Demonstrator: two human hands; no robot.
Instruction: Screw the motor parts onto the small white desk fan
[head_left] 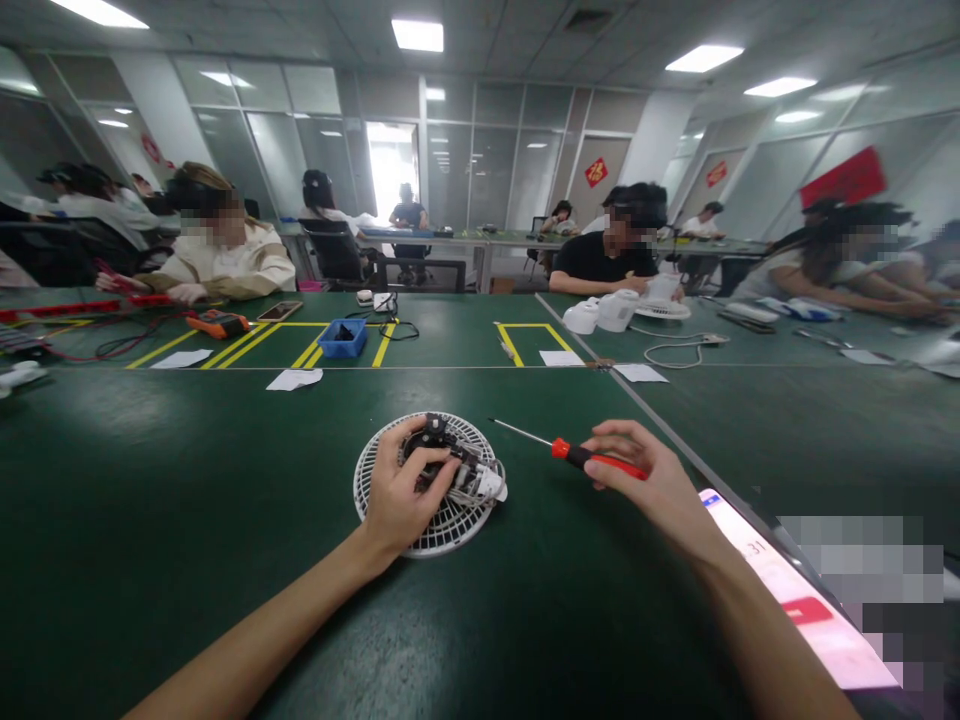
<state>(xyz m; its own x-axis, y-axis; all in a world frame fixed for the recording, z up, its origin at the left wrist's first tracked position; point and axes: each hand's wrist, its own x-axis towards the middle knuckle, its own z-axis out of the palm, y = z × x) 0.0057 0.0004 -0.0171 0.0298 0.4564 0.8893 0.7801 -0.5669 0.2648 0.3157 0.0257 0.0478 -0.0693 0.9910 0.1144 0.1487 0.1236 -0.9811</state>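
A round white fan grille [367, 470] lies flat on the green table, with a black motor assembly [435, 432] and pale wires on top of it. My left hand [405, 490] rests over the grille, its fingers and thumb closed around the motor assembly. To the right, my right hand [637, 470] grips a screwdriver [571, 454] by its red and black handle. The screwdriver's thin shaft points left towards the grille, its tip apart from it and above the table.
Close to my right forearm lies a phone [795, 590] with a lit screen. Beyond the grille are a blue bin [343, 340] holding dark parts, paper slips [295, 379], an orange meter [217, 323] and white fan parts [600, 313]. Several people sit farther back.
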